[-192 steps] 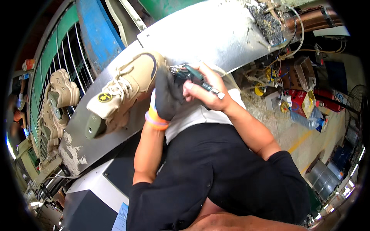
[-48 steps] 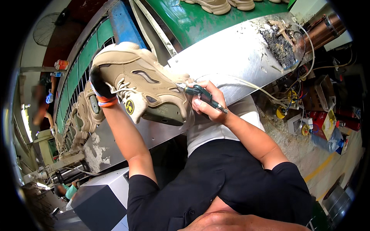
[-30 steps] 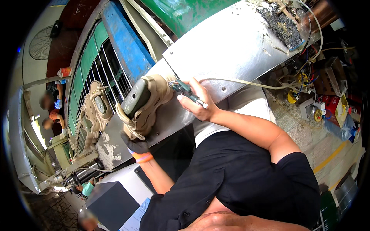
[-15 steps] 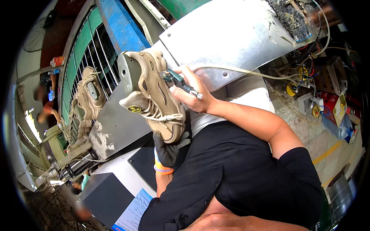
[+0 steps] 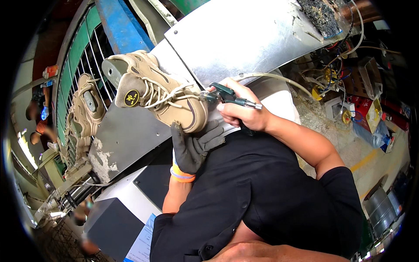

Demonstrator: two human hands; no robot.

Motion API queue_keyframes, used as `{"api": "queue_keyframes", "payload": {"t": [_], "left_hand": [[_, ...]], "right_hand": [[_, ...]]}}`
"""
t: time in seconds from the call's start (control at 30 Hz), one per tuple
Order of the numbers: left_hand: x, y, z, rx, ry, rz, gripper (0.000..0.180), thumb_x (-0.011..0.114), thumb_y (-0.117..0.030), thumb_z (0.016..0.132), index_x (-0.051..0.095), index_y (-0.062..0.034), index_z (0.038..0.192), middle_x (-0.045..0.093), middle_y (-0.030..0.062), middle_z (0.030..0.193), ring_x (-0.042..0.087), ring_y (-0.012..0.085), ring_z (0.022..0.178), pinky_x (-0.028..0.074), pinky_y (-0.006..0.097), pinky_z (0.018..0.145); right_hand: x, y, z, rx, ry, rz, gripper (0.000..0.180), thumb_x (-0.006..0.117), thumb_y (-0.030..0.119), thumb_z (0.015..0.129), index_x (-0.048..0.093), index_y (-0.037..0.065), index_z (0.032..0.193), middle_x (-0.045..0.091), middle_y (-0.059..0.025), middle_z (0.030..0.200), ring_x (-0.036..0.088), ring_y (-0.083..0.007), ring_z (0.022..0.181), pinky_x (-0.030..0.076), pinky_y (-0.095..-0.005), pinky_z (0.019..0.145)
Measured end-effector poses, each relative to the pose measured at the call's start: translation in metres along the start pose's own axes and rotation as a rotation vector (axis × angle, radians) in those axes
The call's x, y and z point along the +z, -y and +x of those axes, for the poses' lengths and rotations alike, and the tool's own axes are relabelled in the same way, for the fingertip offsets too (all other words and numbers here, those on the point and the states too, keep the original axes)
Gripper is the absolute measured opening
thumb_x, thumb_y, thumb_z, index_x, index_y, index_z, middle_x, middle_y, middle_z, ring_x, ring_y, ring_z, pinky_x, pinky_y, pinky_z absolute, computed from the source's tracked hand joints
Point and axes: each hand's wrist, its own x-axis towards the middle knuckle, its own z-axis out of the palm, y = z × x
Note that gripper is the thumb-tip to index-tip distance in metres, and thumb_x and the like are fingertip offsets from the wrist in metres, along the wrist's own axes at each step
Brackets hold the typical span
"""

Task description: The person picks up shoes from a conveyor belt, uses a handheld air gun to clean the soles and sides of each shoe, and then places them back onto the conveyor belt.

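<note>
A beige lace-up sneaker (image 5: 176, 98) with a grey-green last (image 5: 114, 72) in it lies at the metal bench's edge, toe toward me. Its tongue carries a round black-and-yellow badge. My left hand (image 5: 192, 150), in a dark grey glove with an orange cuff, is at the toe, palm up with the fingers stretched out; the thumb touches the toe and the hand is not wrapped round it. My bare right hand (image 5: 242, 105) is closed around a dark green spray gun (image 5: 224, 92) with a silver rear knob. Its front end is at the shoe's right side, near the toe.
Several similar sneakers (image 5: 89, 105) stand in a row at left beside a wire guard (image 5: 94, 56). A pale hose (image 5: 279, 78) crosses the metal bench (image 5: 235, 39). Wires and boxes sit on the floor at right. Other people are at the far left.
The shoe has turned so its tongue and laces face up more, and its heel has swung left. My left fingers have opened out. My right hand with the spray gun has moved right, closer to the toe.
</note>
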Motion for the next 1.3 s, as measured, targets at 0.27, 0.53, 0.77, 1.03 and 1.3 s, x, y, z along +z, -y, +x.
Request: {"api": "queue_keyframes", "payload": {"t": [0.27,0.53,0.77,1.03,1.3], "left_hand": [[0.03,-0.001,0.03,-0.098,0.196,0.004,0.095,0.031,-0.074,0.088,0.027,0.0034,0.143,0.051,0.0291,0.13,0.057,0.0376,0.117,0.049,0.048,0.097],[0.052,-0.003,0.067,-0.059,0.328,-0.054,0.087,0.03,-0.073,0.09,0.036,-0.0018,0.139,0.057,0.019,0.122,0.061,0.0265,0.105,0.052,0.037,0.088],[0.049,-0.004,0.101,0.085,0.505,-0.185,0.067,0.035,-0.061,0.096,0.044,-0.0045,0.132,0.054,0.0134,0.12,0.058,0.0221,0.103,0.049,0.035,0.089],[0.057,-0.023,0.108,0.252,0.484,0.184,0.073,0.034,-0.059,0.093,0.044,0.0036,0.128,0.057,0.0117,0.111,0.057,0.0188,0.097,0.046,0.031,0.087],[-0.056,-0.125,-0.031,1.207,0.335,0.618,0.055,0.047,-0.026,0.092,0.042,0.0006,0.14,0.046,0.0186,0.141,0.045,0.0301,0.13,0.033,0.044,0.11]], "right_hand": [[-0.002,0.038,-0.02,0.074,-0.139,-0.106,0.038,0.054,0.008,0.086,0.044,-0.001,0.123,0.048,-0.0035,0.069,0.044,-0.0076,0.051,0.037,-0.0246,0.044],[0.005,0.024,-0.019,-0.157,-0.3,-0.287,0.037,0.054,0.006,0.088,0.044,-0.001,0.123,0.05,-0.0006,0.076,0.043,-0.0059,0.055,0.037,-0.0222,0.051],[0.004,-0.007,-0.004,-0.393,-0.394,-0.695,0.043,0.06,0.009,0.083,0.044,-0.002,0.121,0.062,-0.0111,0.071,0.057,-0.0131,0.06,0.044,-0.0263,0.062],[-0.019,0.024,0.021,-0.256,-0.192,-0.247,0.035,0.058,0.009,0.09,0.045,-0.002,0.121,0.063,-0.0115,0.081,0.061,-0.0143,0.065,0.051,-0.0267,0.06],[-0.072,0.055,-0.006,-0.499,-0.443,-0.302,0.042,0.055,0.015,0.091,0.044,-0.004,0.127,0.064,-0.0109,0.079,0.062,-0.0139,0.065,0.049,-0.0232,0.058]]}}
